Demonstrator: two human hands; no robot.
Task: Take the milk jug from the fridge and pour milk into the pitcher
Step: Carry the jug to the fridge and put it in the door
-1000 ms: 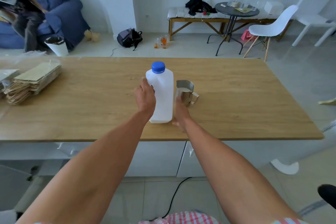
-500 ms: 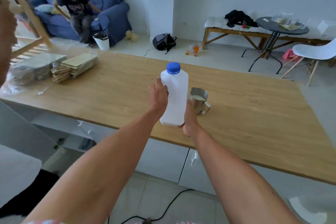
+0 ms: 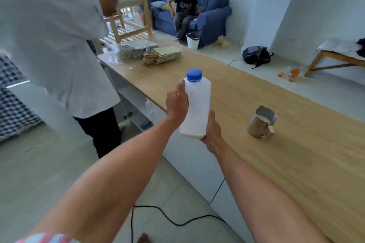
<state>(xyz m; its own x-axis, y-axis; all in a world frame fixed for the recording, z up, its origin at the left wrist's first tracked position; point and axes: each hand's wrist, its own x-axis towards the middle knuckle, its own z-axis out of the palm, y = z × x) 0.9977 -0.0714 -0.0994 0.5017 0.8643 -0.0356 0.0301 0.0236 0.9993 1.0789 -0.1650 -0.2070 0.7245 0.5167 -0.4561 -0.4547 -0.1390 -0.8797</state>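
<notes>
I hold the white milk jug (image 3: pixel 197 104) with its blue cap on, upright and lifted off the wooden table (image 3: pixel 296 163). My left hand (image 3: pixel 176 103) wraps its left side near the top. My right hand (image 3: pixel 212 131) supports its base from below and the right. The steel pitcher (image 3: pixel 260 122) stands on the table to the right of the jug, apart from both hands, with white milk visible inside.
A person in a white shirt (image 3: pixel 49 41) stands close on my left beside the table's end. Stacked paper bags (image 3: pixel 162 54) lie at the table's far end. A black cable (image 3: pixel 177 221) runs across the floor. Another person sits on a blue sofa (image 3: pixel 213 14).
The jug has been lifted off the table and carried left, away from the pitcher. My view has swung left, bringing the standing person into sight.
</notes>
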